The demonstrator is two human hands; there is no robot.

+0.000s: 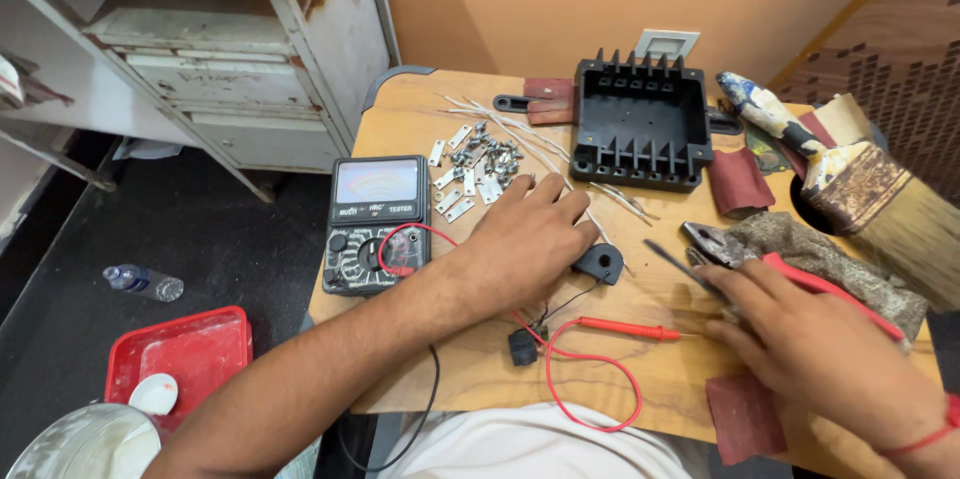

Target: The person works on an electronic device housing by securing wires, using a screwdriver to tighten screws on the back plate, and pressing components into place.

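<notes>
- Left hand (525, 239) flat on the wooden worktop (480, 359), fingers spread loosely, palm down, gripping nothing; fingertips just short of a scatter of small metal clips and screws (475, 164).
- Small black ring-shaped part (598, 262) touching the left hand's outer edge, on the worktop.
- Right hand (810, 339) low over the worktop's right side, fingers curled near the red-handled pliers (745, 254); whether closed on them or merely resting against them, cannot tell.
- Pliers' metal nose pointing left, lying partly on a grimy cloth (830, 259).
- Red test probe (625, 329) flat between both hands, its red lead looping toward the near edge.
- Analogue multimeter (378, 224) just left of the left forearm, face up, red lead across its dial.
- Black finned plastic housing (640, 119) at the far side, open side up.
- Thin white wires (560, 154) fanned between the clips and the housing.
- Worn paintbrush (860, 184) at the far right, bristles over the edge.
- Reddish sandpaper pieces (740, 184) beside the housing and near the right wrist.
- Red tray (180, 354) and plastic bottle (145, 282) down on the dark floor, left.
</notes>
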